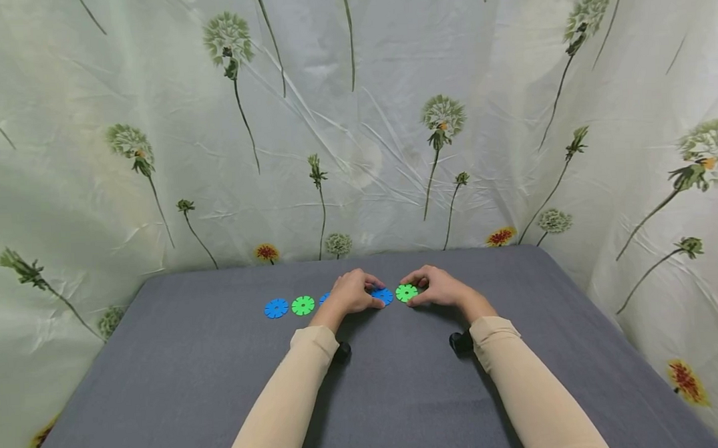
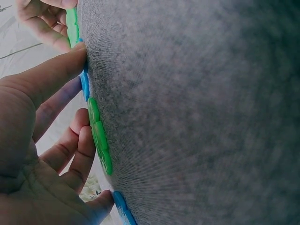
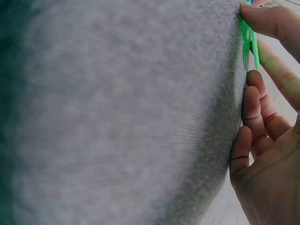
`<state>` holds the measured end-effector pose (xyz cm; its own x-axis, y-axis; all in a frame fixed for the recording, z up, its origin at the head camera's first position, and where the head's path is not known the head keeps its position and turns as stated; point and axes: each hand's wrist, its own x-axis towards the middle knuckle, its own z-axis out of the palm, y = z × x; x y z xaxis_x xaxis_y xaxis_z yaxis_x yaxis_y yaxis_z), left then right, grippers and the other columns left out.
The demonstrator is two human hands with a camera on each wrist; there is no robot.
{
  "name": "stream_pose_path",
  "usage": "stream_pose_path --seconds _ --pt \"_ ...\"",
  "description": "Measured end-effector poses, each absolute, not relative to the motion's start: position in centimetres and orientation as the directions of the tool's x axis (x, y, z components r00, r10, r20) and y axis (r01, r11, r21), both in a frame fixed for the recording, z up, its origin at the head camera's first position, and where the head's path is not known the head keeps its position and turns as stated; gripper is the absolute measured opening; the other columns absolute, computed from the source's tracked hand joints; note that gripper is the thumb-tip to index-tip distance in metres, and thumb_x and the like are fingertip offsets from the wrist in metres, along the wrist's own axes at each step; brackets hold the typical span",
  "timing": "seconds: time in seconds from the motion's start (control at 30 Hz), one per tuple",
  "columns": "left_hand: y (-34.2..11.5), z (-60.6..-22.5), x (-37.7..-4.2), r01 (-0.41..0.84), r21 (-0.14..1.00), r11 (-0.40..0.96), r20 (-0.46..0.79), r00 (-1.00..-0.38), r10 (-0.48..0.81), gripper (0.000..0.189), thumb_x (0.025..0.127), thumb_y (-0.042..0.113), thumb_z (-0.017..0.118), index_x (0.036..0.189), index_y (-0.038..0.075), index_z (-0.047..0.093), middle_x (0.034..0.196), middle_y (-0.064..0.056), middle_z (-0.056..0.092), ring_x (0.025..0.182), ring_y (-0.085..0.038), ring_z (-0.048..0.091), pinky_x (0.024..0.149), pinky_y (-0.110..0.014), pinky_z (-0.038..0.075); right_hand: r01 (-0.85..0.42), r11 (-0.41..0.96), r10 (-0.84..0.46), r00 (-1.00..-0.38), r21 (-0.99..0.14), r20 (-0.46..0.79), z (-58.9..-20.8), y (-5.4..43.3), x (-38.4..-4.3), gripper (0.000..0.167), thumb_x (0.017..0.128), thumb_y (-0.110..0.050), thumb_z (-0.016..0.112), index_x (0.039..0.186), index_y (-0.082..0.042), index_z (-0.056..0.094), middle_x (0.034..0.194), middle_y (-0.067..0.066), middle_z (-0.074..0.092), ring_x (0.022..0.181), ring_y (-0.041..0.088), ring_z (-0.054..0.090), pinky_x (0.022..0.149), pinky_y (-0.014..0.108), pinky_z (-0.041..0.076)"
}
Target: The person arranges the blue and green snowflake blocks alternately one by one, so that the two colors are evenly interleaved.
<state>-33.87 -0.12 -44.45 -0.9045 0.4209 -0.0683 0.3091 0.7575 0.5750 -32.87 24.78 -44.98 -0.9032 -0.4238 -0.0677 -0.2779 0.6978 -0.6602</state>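
Note:
Notched plastic discs, blue and green by turns, lie in a row across the grey cloth. My left hand [image 1: 350, 293] pinches a blue disc [image 1: 384, 296] between thumb and finger. Just to its right, my right hand [image 1: 445, 289] holds a green disc [image 1: 407, 293] by its edges. Beneath the left hand sits another green disc [image 2: 100, 136], seen in the left wrist view but covered in the head view. A partly hidden blue disc [image 1: 323, 298] shows left of that hand. Farther left are a green disc [image 1: 303, 305] and a blue disc [image 1: 276, 308].
The grey cloth-covered table [image 1: 161, 379] carries the row near its far side. Behind and around it hangs a pale curtain [image 1: 367, 130] printed with dandelions. A black wrist device [image 1: 460, 343] sits under the right sleeve, and another black one [image 1: 343, 351] by the left.

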Motion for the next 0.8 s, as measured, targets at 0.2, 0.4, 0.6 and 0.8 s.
stream_pose_path --seconds 0.2,0.4,0.6,0.8 --pt "-0.18 -44.58 -33.85 0.321 0.577 0.751 -0.056 -0.902 0.429 0.035 0.091 0.030 0.089 0.125 0.025 0.083 0.136 -0.009 0.075 0.131 -0.028 0.067 0.128 -0.061 0.032 -0.290 0.686 -0.451 -0.889 -0.667 -0.077 -44.76 24.78 -32.79 0.048 0.091 -0.018 0.085 0.136 -0.004 0.073 0.126 0.014 0.075 0.110 0.028 0.069 0.096 0.044 0.056" --pt "-0.15 -44.65 -33.91 0.344 0.573 0.744 -0.043 -0.894 0.446 0.035 0.091 0.030 0.089 0.125 0.024 0.082 0.135 -0.010 0.076 0.130 -0.029 0.068 0.125 -0.060 0.036 -0.296 0.678 -0.466 -0.881 -0.673 -0.083 -44.81 24.89 -32.90 0.049 0.091 -0.015 0.084 0.137 -0.002 0.072 0.128 0.017 0.074 0.112 0.031 0.068 0.097 0.045 0.055" --pt "-0.12 -44.62 -34.05 0.380 0.536 0.754 -0.027 -0.884 0.466 0.035 0.090 0.032 0.090 0.123 0.025 0.083 0.132 -0.008 0.077 0.126 -0.028 0.070 0.118 -0.060 0.043 -0.290 0.668 -0.473 -0.876 -0.685 -0.091 -44.83 24.93 -32.94 0.050 0.092 -0.014 0.083 0.138 0.001 0.070 0.126 0.019 0.074 0.114 0.032 0.068 0.100 0.046 0.054" --pt "-0.02 -44.59 -34.20 0.401 0.492 0.773 -0.035 -0.878 0.478 0.037 0.089 0.035 0.090 0.125 0.027 0.082 0.132 -0.007 0.076 0.123 -0.026 0.071 0.107 -0.056 0.053 -0.291 0.669 -0.479 -0.873 -0.684 -0.097 -44.95 25.02 -33.04 0.052 0.092 -0.015 0.084 0.140 0.000 0.069 0.125 0.017 0.074 0.118 0.033 0.067 0.104 0.049 0.053"
